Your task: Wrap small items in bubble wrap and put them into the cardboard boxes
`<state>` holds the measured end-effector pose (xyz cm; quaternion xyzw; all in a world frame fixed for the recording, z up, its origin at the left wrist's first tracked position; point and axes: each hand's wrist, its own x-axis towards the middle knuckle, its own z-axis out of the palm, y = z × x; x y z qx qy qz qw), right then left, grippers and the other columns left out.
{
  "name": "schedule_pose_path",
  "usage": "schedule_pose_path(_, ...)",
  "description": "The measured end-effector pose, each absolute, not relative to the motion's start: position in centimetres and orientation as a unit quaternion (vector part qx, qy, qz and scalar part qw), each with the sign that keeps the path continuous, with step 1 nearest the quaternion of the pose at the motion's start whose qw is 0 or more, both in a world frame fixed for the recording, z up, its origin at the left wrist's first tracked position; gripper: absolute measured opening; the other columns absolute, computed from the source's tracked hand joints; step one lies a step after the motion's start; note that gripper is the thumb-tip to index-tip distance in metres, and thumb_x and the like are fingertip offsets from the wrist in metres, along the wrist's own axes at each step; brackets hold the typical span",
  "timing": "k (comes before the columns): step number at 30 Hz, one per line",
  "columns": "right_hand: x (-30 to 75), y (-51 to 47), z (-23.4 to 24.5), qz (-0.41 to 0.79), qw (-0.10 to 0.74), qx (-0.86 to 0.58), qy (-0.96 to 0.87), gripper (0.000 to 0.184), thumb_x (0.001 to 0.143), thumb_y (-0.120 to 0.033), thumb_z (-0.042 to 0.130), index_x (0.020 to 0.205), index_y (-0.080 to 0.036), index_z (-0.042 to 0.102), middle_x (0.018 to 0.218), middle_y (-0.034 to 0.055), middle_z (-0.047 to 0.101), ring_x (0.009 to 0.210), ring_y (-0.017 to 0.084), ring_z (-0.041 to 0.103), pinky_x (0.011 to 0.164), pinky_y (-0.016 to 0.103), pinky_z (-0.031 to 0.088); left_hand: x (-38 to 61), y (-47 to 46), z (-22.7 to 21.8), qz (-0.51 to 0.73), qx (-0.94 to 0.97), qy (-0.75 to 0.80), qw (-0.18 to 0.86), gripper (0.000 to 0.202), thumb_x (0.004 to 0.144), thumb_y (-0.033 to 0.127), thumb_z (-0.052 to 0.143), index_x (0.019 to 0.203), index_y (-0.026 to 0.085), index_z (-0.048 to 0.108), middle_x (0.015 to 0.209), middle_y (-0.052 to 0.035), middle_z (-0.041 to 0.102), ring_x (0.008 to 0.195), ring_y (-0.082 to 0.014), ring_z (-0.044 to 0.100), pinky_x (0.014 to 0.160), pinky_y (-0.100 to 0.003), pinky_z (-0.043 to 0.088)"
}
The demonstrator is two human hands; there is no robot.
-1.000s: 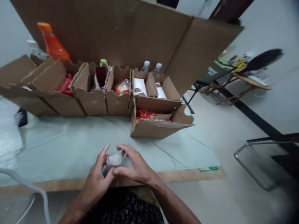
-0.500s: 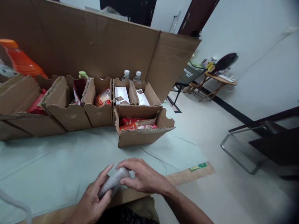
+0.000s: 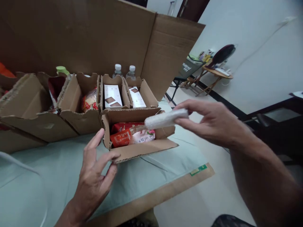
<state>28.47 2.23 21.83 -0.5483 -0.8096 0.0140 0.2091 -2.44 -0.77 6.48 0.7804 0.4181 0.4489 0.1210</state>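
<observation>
My right hand pinches a slim white bundle that looks bubble-wrapped between thumb and fingers. The bundle's free end hangs above the right part of the front cardboard box. Inside that box lie red and orange packets and a white-and-pink packet. At the box's left front corner is my left hand, fingers spread, with fingertips at the cardboard edge. What the wrapping covers cannot be made out.
Behind stands a row of cardboard bins with a red-and-clear food packet, white boxes and other goods. Two clear bottles rise behind them, before a tall cardboard panel. A pale cable crosses the cloth at left.
The bundle has gone from between both hands near the table edge to above the front box, in my right hand alone. My left hand has released it and moved to the box corner.
</observation>
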Motion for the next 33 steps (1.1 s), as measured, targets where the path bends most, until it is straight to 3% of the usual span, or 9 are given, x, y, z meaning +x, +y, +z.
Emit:
schedule_pose_path(2,28.0,3.6,20.9,-0.009,0.100,-0.535,-0.839,0.007,0.087,-0.021,0.063,0.089,-0.022,0.069,0.069,-0.0029,0.064,0.059,0.012,0.053,0.061,0.028,0.037,-2.1,-1.0,5.9,0.457,0.777,0.407,0.146,0.023,0.088,0.010,0.060,0.103,0.026,0.066,0.169,-0.0048,0.027,0.149,-0.0355,0.039,0.115,-0.061,0.043)
schedule_pose_path(4,27.5,4.5,20.1,-0.014,0.030,-0.515,-0.857,0.005,0.086,-0.021,0.064,0.085,-0.022,0.068,0.066,-0.0020,0.062,0.060,0.013,0.054,0.062,0.029,0.037,-2.1,-1.3,5.5,0.464,0.771,0.406,0.161,0.025,0.087,0.009,0.060,0.103,0.028,0.066,0.171,-0.0025,0.024,0.152,-0.0353,0.035,0.114,-0.060,0.045)
schedule_pose_path(11,23.5,5.4,19.7,0.089,0.100,-0.477,-0.869,0.010,0.091,-0.021,0.061,0.094,-0.022,0.070,0.076,-0.0025,0.069,0.065,0.012,0.060,0.061,0.025,0.036,-1.8,-0.9,5.3,0.461,0.772,0.404,0.171,0.031,0.085,0.005,0.057,0.105,0.028,0.064,0.171,0.0006,0.024,0.153,-0.0319,0.035,0.114,-0.054,0.048)
schedule_pose_path(18,16.3,8.4,14.5,0.116,-0.079,-0.392,-0.909,0.010,0.083,-0.007,0.067,0.082,-0.015,0.074,0.076,0.0067,0.075,0.070,0.020,0.067,0.061,0.029,0.039,-1.6,-0.8,5.4,0.455,0.777,0.404,0.164,0.030,0.085,0.005,0.058,0.105,0.027,0.063,0.170,0.0007,0.027,0.151,-0.0305,0.038,0.115,-0.051,0.047)
schedule_pose_path(23,14.9,9.1,12.0,0.095,-0.046,-0.391,-0.914,0.018,0.087,-0.005,0.064,0.075,-0.014,0.074,0.076,0.0096,0.077,0.074,0.022,0.072,0.065,0.030,0.044,-1.8,-0.5,5.5,0.459,0.782,0.393,0.156,0.027,0.087,0.006,0.058,0.104,0.026,0.064,0.167,-0.0035,0.034,0.147,-0.0313,0.044,0.112,-0.052,0.049)
schedule_pose_path(28,14.5,9.7,13.6,0.082,-0.134,-0.355,-0.922,0.013,0.091,-0.013,0.064,0.086,-0.013,0.077,0.086,0.0121,0.079,0.081,0.025,0.074,0.067,0.031,0.048,-1.5,-0.5,5.9,0.467,0.778,0.393,0.151,0.025,0.088,0.005,0.059,0.103,0.025,0.065,0.165,-0.0037,0.039,0.145,-0.0292,0.047,0.113,-0.048,0.049)
schedule_pose_path(30,15.9,8.9,15.5,0.072,-0.105,-0.359,-0.924,0.016,0.091,-0.026,0.068,0.096,-0.013,0.077,0.093,0.0126,0.079,0.086,0.026,0.074,0.070,0.033,0.050,-1.6,-1.0,5.8,0.494,0.754,0.408,0.148,0.034,0.087,0.006,0.063,0.115,0.026,0.066,0.167,-0.0032,0.036,0.145,-0.0288,0.047,0.115,-0.047,0.047)
schedule_pose_path(33,20.7,5.1,17.7,0.020,0.090,-0.449,-0.889,0.026,0.094,-0.037,0.068,0.110,-0.018,0.075,0.102,0.0082,0.079,0.090,0.024,0.074,0.080,0.036,0.054,-2.5,-2.1,4.8,0.543,0.691,0.446,0.170,0.064,0.087,0.009,0.069,0.144,0.034,0.053,0.170,-0.0026,0.028,0.144,-0.0285,0.049,0.118,-0.048,0.045)
